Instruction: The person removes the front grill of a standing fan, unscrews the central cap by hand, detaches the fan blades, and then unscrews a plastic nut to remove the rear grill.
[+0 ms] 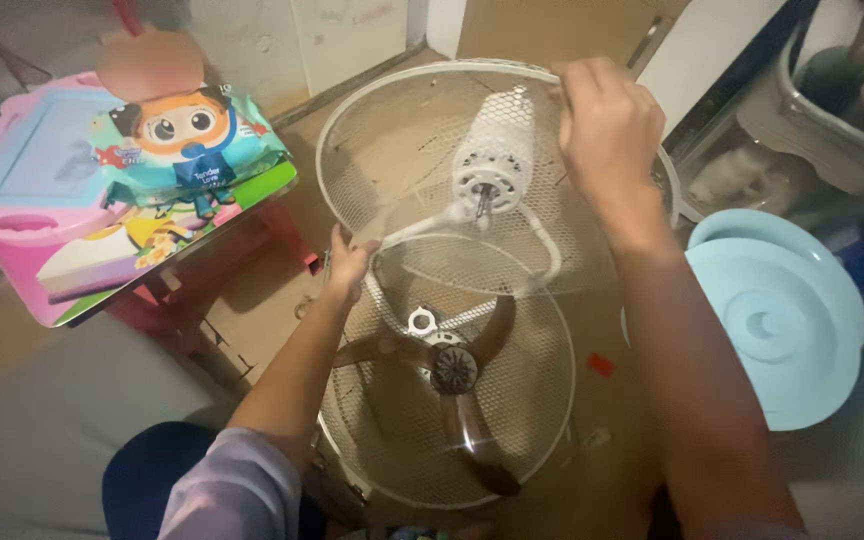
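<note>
A white mesh fan grille (392,140) stands tilted at the top centre, with the white fan motor (493,160) and its shaft behind it. My right hand (607,125) grips the upper rim of this grille. A second mesh grille (532,400) lies below, and a translucent brown fan blade (452,368) rests in it. My left hand (349,265) pinches the rim where the two grilles meet.
A pink plastic toy case (12,215) with a colourful wipes pack (187,140) on it sits at the left, above a red stool (152,300). A light blue round lid (782,315) lies at the right. A grey bin (832,130) stands at the top right. Brown cardboard covers the floor.
</note>
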